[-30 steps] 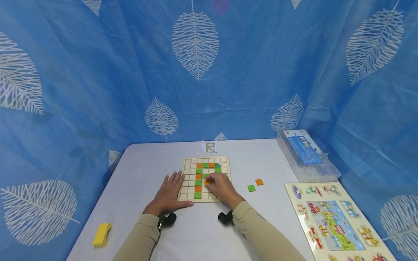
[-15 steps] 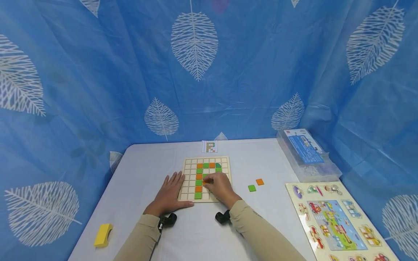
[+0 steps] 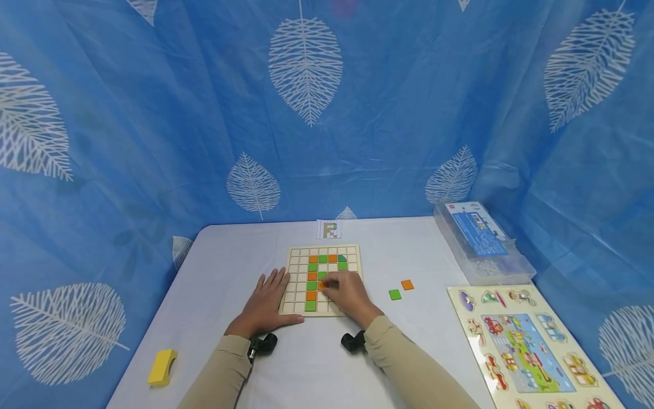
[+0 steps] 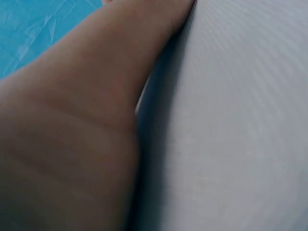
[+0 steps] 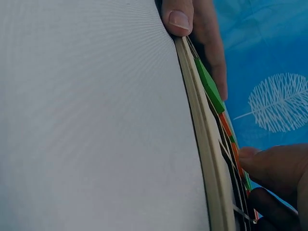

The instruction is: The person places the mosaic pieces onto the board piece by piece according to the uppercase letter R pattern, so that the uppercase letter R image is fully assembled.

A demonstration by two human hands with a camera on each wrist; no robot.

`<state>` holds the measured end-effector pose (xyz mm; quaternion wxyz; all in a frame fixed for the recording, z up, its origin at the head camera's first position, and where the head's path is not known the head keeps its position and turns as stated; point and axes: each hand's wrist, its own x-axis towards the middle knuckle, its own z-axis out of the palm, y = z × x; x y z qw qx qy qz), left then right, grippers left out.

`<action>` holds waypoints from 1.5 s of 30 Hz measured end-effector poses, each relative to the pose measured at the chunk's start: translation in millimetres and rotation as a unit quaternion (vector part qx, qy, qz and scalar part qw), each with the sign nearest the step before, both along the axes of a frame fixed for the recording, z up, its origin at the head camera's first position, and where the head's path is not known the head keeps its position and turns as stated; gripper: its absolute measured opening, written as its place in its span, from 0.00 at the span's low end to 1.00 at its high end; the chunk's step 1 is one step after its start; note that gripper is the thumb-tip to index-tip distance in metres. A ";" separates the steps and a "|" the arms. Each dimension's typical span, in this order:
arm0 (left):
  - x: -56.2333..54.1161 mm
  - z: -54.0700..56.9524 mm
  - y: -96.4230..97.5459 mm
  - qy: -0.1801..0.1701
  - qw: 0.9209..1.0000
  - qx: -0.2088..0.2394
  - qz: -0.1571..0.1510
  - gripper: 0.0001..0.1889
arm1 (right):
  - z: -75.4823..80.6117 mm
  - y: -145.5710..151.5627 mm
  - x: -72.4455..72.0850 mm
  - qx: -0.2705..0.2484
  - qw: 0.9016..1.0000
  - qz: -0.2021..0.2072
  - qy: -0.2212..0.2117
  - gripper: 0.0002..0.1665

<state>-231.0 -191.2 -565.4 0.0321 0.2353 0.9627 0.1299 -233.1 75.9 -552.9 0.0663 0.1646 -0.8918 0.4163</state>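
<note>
A wooden grid board (image 3: 296,287) lies on the table with green and orange square tiles set in its cells. One corner piece is a dark green quarter circle (image 3: 342,258). My left hand (image 3: 265,301) rests flat at the board's left edge, fingers straight and thumb along the front edge. Over the board's middle, my right hand (image 3: 348,295) pinches an orange tile (image 3: 321,286) beside a green tile in the column. In the right wrist view the thumb (image 5: 269,163) presses against the orange edge. Mostly forearm and thumb base fill the left wrist view.
Loose green (image 3: 395,295) and orange (image 3: 407,284) tiles lie right of the board. A small pattern card (image 3: 328,229) is behind it. At the right are a clear plastic box (image 3: 480,267) and a picture puzzle (image 3: 526,346). A yellow arched block (image 3: 162,367) stands at left.
My right hand has shifted only slightly, with the orange tile settling left against the green column. The left hand stays in place.
</note>
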 end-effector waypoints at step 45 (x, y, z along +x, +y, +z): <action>4.3 9.2 3.3 -0.006 1.000 -0.003 0.004 0.68 | 21.2 155.2 0.0 -0.072 0.981 -0.179 0.002 0.15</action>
